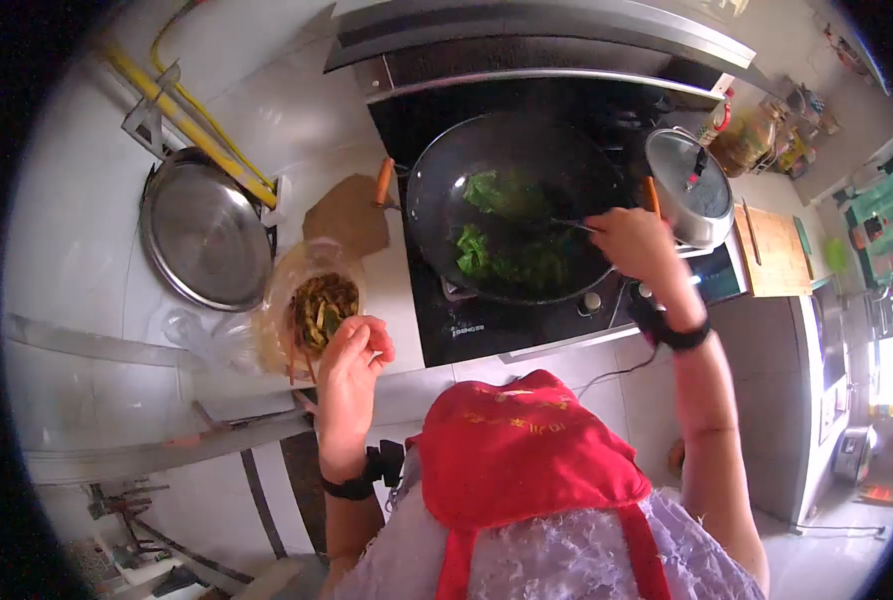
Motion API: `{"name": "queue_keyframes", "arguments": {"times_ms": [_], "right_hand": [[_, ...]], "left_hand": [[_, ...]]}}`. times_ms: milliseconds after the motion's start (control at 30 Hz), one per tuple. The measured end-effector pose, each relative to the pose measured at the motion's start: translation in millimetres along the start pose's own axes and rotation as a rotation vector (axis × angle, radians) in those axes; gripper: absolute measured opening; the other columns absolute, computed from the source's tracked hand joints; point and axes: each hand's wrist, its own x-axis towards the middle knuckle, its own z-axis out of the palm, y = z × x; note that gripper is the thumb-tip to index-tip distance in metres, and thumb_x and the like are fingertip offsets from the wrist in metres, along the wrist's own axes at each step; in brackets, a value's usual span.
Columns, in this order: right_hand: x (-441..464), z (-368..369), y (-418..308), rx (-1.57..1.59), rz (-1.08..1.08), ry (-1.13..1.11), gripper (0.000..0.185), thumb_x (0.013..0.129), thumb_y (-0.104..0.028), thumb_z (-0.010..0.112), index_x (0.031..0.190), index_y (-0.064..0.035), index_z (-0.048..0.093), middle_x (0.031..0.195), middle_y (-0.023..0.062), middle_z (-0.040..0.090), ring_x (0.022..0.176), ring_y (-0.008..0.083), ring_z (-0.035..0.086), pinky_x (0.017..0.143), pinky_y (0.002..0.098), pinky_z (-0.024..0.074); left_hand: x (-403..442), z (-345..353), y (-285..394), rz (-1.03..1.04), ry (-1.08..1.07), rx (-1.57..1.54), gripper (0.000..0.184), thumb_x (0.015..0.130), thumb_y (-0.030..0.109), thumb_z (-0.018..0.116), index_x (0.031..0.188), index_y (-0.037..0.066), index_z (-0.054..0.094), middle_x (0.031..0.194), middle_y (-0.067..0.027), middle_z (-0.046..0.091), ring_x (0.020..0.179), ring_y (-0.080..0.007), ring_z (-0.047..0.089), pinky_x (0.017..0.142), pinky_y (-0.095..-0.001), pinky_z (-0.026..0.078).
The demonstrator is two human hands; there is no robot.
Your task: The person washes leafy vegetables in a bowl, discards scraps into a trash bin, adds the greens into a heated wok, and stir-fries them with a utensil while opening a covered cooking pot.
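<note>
A large black wok [517, 135] sits on the glass stove [447, 335], with green leafy vegetables [474, 252] in it. My right hand [635, 243] is closed round the handle end of a utensil [570, 223] at the wok's right rim; the utensil's far end reaches toward the greens and is hard to make out. On the left, my left hand [359, 350] hangs beside and partly in front of a bowl of cooked food [324, 303]. Its fingers are curled together, and whether they hold anything cannot be seen.
A lidded pot [689, 190] stands right of the wok. A wooden cutting board [773, 255] lies farther right. At the left are a round metal pan [207, 230], a brown mat [349, 218] and clear plastic bags [192, 330]. The wok's wooden handle [384, 183] juts left.
</note>
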Motion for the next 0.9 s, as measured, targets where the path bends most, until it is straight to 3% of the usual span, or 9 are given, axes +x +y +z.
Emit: {"name": "queue_keyframes", "arguments": {"times_ms": [67, 200, 267, 333, 433, 533, 633, 767, 900], "right_hand": [[-29, -50, -4, -0.019, 0.053, -0.124, 0.024, 0.088, -0.031, 0.057, 0.099, -0.0183, 0.074, 0.091, 0.0100, 0.071, 0.084, 0.0328, 0.069, 0.076, 0.0456, 0.0560], [-35, -13, 1, -0.067, -0.090, -0.066, 0.021, 0.089, -0.028, 0.057, 0.096, -0.0168, 0.074, 0.085, 0.0100, 0.070, 0.082, 0.0325, 0.069, 0.073, 0.0450, 0.0568], [-9, 34, -7, 0.078, -0.032, 0.185, 0.021, 0.089, -0.024, 0.056, 0.098, -0.0149, 0.073, 0.085, 0.0118, 0.070, 0.079, 0.0315, 0.069, 0.065, 0.0410, 0.0579], [-6, 32, -12, 0.012, 0.006, 0.040, 0.025, 0.088, -0.024, 0.061, 0.110, -0.0172, 0.070, 0.088, 0.0147, 0.070, 0.082, 0.0347, 0.068, 0.074, 0.0454, 0.0541], [-23, 2, -12, 0.033, -0.081, 0.002, 0.025, 0.087, -0.024, 0.061, 0.109, -0.0165, 0.071, 0.088, 0.0154, 0.069, 0.082, 0.0342, 0.068, 0.074, 0.0453, 0.0543], [-18, 2, -19, 0.082, 0.019, -0.043, 0.025, 0.087, -0.025, 0.062, 0.108, -0.0164, 0.072, 0.090, 0.0148, 0.070, 0.084, 0.0342, 0.068, 0.077, 0.0448, 0.0539], [1, 36, -17, 0.099, 0.037, 0.048, 0.025, 0.087, -0.027, 0.062, 0.106, -0.0168, 0.074, 0.091, 0.0145, 0.070, 0.087, 0.0347, 0.067, 0.078, 0.0443, 0.0534], [0, 4, -17, 0.128, -0.084, 0.002, 0.027, 0.088, -0.027, 0.060, 0.110, -0.0141, 0.071, 0.091, 0.0146, 0.070, 0.088, 0.0349, 0.067, 0.078, 0.0440, 0.0539], [39, 42, -31, 0.136, 0.092, 0.063, 0.028, 0.090, -0.027, 0.058, 0.113, -0.0153, 0.069, 0.095, 0.0135, 0.070, 0.090, 0.0339, 0.067, 0.077, 0.0445, 0.0547]], "left_hand": [[-5, -5, -1, 0.002, 0.029, 0.002, 0.021, 0.094, 0.024, 0.056, 0.098, 0.004, 0.060, 0.086, -0.0021, 0.054, 0.082, -0.0130, 0.052, 0.079, -0.0283, 0.041], [-4, -8, -5, -0.029, 0.037, -0.011, 0.021, 0.094, 0.024, 0.056, 0.098, 0.004, 0.060, 0.086, -0.0019, 0.054, 0.082, -0.0133, 0.052, 0.078, -0.0285, 0.041], [-7, -6, -6, -0.042, 0.012, -0.001, 0.021, 0.095, 0.024, 0.056, 0.098, 0.004, 0.060, 0.085, -0.0018, 0.055, 0.082, -0.0133, 0.052, 0.078, -0.0285, 0.041], [-2, -3, -4, -0.042, -0.017, 0.013, 0.021, 0.095, 0.024, 0.056, 0.098, 0.004, 0.061, 0.085, -0.0017, 0.055, 0.082, -0.0133, 0.052, 0.078, -0.0286, 0.041], [-1, -4, -1, -0.011, -0.014, 0.008, 0.020, 0.095, 0.023, 0.056, 0.098, 0.004, 0.061, 0.086, -0.0018, 0.056, 0.082, -0.0134, 0.052, 0.078, -0.0289, 0.041], [-1, -3, -1, 0.002, -0.019, -0.015, 0.020, 0.095, 0.024, 0.056, 0.098, 0.004, 0.061, 0.086, -0.0017, 0.056, 0.082, -0.0135, 0.052, 0.078, -0.0290, 0.041], [-4, 1, 1, -0.039, -0.004, 0.003, 0.020, 0.095, 0.024, 0.055, 0.099, 0.005, 0.060, 0.086, -0.0015, 0.056, 0.082, -0.0133, 0.053, 0.079, -0.0290, 0.041], [-6, -3, 0, -0.026, -0.006, 0.008, 0.020, 0.095, 0.024, 0.055, 0.099, 0.005, 0.060, 0.086, -0.0012, 0.055, 0.082, -0.0131, 0.053, 0.079, -0.0291, 0.041], [-5, -5, 0, -0.027, -0.023, -0.002, 0.020, 0.096, 0.024, 0.055, 0.099, 0.005, 0.060, 0.087, -0.0012, 0.055, 0.082, -0.0128, 0.052, 0.079, -0.0290, 0.041]]}}
